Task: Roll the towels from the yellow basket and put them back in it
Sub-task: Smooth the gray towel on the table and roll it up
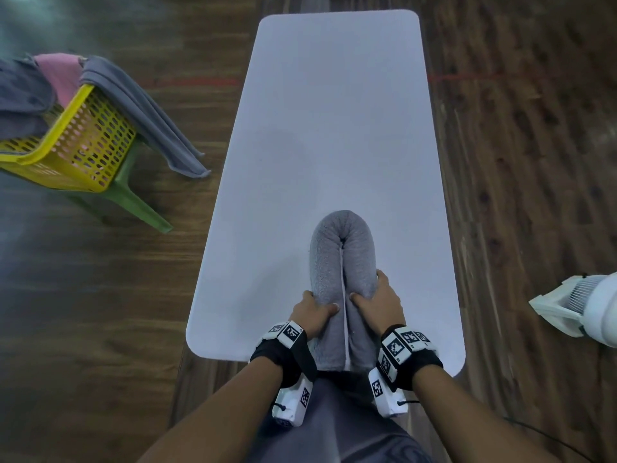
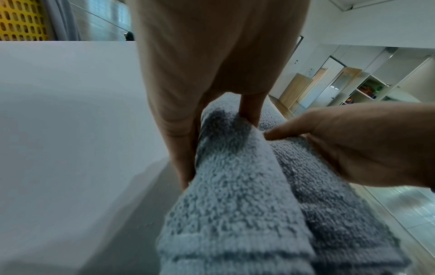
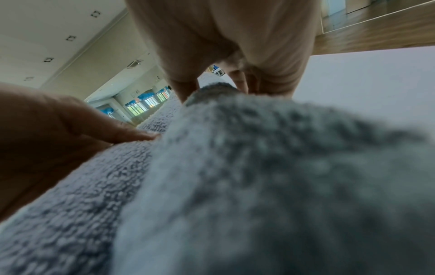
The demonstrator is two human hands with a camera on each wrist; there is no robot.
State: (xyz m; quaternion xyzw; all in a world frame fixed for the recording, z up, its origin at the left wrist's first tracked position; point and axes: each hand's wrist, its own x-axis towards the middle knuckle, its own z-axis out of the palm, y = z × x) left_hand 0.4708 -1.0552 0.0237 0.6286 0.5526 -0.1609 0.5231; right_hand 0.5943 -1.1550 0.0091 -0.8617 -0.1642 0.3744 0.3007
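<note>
A grey rolled towel (image 1: 344, 255) lies bent into a U on the white table (image 1: 334, 111), its bend pointing away from me and both ends at the near edge. My left hand (image 1: 315, 312) grips the left leg of the towel (image 2: 235, 186), thumb on top and fingers along its outer side. My right hand (image 1: 377, 300) grips the right leg (image 3: 270, 176) the same way. The yellow basket (image 1: 80, 142) stands at the far left on a green stool, with grey and pink towels (image 1: 133, 105) draped over its rim.
The green plastic stool (image 1: 133, 202) under the basket stands on the wooden floor left of the table. A white fan (image 1: 581, 309) sits on the floor at the right. The far half of the table holds nothing.
</note>
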